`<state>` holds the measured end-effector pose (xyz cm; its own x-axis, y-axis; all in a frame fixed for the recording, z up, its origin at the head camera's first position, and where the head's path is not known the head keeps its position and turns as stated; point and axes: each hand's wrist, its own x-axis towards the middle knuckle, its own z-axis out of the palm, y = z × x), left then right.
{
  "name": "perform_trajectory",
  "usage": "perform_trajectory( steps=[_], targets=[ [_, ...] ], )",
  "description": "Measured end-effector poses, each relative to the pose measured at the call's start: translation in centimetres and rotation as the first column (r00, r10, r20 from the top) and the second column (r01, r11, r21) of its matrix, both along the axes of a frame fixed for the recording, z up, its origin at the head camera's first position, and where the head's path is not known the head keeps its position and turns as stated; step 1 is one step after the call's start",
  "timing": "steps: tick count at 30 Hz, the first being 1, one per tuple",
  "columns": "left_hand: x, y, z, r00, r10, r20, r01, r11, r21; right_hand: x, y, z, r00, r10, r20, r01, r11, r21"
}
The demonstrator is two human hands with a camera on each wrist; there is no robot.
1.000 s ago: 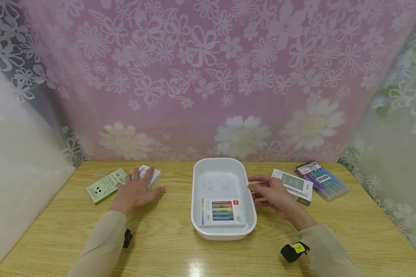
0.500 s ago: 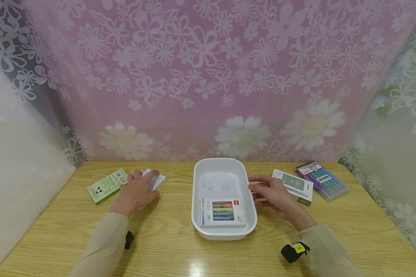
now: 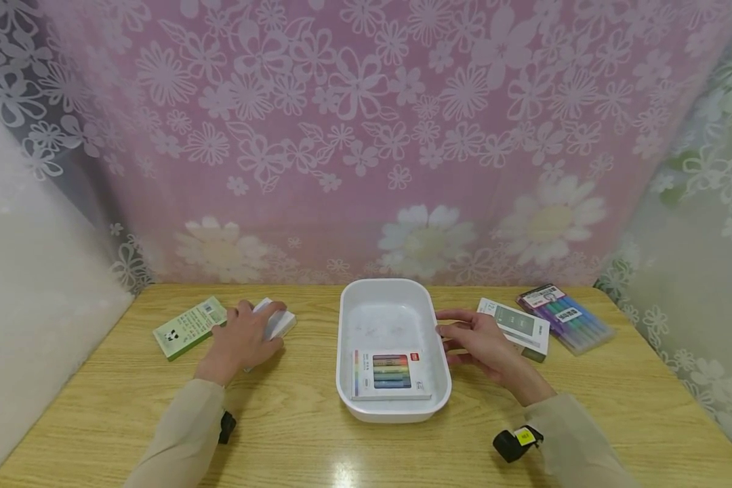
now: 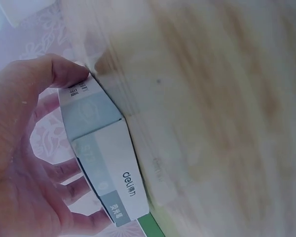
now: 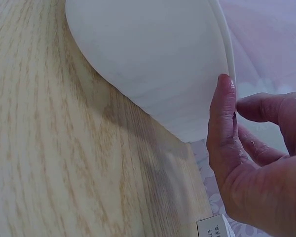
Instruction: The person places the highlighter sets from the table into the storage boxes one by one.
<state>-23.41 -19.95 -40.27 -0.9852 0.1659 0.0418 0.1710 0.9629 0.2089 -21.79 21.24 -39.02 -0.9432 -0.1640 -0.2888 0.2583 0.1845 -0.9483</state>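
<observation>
My left hand (image 3: 234,346) grips a white and grey-blue highlighter box (image 4: 108,153) at the left of the table. In the left wrist view the thumb lies on its near end and the other fingers bend along its far side. In the head view the hand covers part of the box. My right hand (image 3: 478,342) touches the right rim of a white plastic tray (image 3: 384,318), its fingers loosely extended at the edge. Inside the tray's near end lies a white box with a window (image 3: 392,373) showing coloured sticks.
Left of the left hand lies a green box with a panda (image 3: 189,329). Beyond the right hand are a white and grey-green box (image 3: 518,325) and a clear pack of coloured pens (image 3: 567,318). A flowered curtain (image 3: 341,169) hangs behind the wooden table (image 3: 293,434).
My left hand has closed its fingers round the highlighter box, which has turned and moved slightly right and nearer. The right hand and the tray have stayed in place.
</observation>
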Motion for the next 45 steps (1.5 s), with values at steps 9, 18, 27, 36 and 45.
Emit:
perform_trajectory(
  steps=[9, 18, 27, 36, 45],
  targets=[
    [0.1, 0.0, 0.1, 0.994, -0.042, -0.096, 0.041, 0.999, -0.008, -0.1, 0.1, 0.1, 1.0, 0.005, -0.007, -0.005, 1.0, 0.006],
    [0.1, 0.9, 1.1, 0.978, -0.091, -0.188, 0.095, 0.995, 0.012, -0.2, 0.1, 0.0, 1.0, 0.003, -0.007, -0.003, 1.0, 0.024],
    [0.7, 2.5, 2.8, 0.956, -0.128, -0.262, 0.15, 0.987, 0.064, -0.1, 0.1, 0.0, 1.0, 0.003, -0.004, -0.003, 1.0, 0.024],
    [1.0, 4.2, 4.3, 0.927, -0.168, -0.334, 0.213, 0.972, 0.102, 0.0, 0.1, 0.0, 1.0, 0.003, -0.003, -0.003, 1.0, 0.023],
    [1.1, 5.6, 4.8, 0.888, -0.214, -0.406, 0.293, 0.946, 0.142, 0.1, 0.1, -0.1, 1.0, 0.004, 0.004, -0.004, 1.0, 0.015]
  ],
)
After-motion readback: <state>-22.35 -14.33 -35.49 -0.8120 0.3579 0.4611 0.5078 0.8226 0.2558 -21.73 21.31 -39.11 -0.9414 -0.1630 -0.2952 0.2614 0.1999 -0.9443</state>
